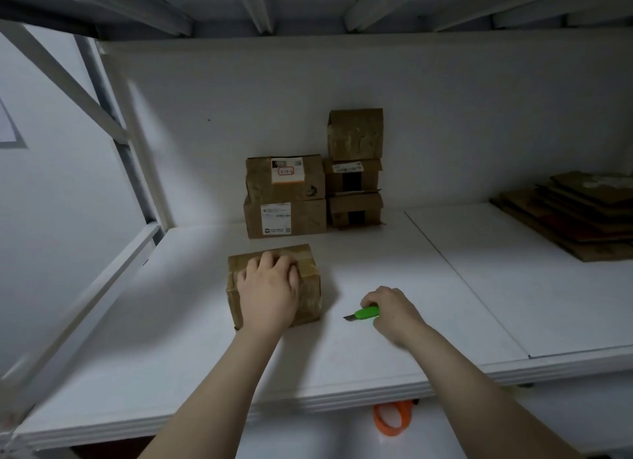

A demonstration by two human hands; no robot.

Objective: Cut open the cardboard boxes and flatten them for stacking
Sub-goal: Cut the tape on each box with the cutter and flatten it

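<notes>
A taped cardboard box (274, 285) sits on the white shelf (376, 356), with the left hand (269, 287) resting on top, fingers curled over its far edge. To its right, well apart, the right hand (394, 309) grips a green utility knife (364, 313), blade pointing toward the box. Five more boxes (313, 184) are stacked at the back wall, and flattened cardboard (579, 212) lies far right.

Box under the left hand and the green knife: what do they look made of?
Box: brown cardboard wrapped in glossy clear tape, judging by its sheen and wrinkles. Knife: bright green handle, likely plastic; grey blade tip, probably metal.
</notes>
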